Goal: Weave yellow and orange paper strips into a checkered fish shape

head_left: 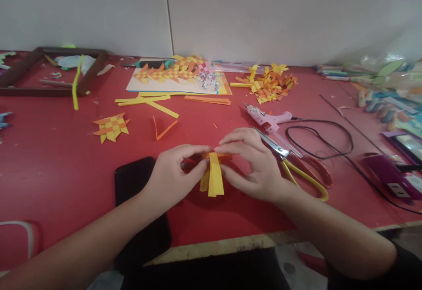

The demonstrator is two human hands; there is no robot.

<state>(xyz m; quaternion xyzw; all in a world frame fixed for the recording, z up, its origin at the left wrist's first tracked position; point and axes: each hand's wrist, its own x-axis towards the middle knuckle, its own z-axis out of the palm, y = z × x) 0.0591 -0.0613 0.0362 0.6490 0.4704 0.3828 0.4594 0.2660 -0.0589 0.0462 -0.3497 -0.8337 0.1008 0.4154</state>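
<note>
Between my hands are yellow paper strips point(216, 178) folded over an orange strip point(226, 154), held up over the front of the red table. My left hand point(178, 167) pinches the left side of the strips between thumb and fingers. On the other side, my right hand point(252, 162) curves round with its fingertips at the top and right edge of the orange strip. A woven orange and yellow paper fish point(112, 127) lies to the left. Nearer the middle sits a bent orange strip point(165, 128).
Scissors point(290, 158) and a pink glue gun point(268, 118) with a black cord lie to the right. A black phone point(135, 184) is under my left forearm. Farther back are loose yellow strips point(148, 101), paper scraps point(272, 83), woven pieces point(165, 74) and a brown frame point(36, 91).
</note>
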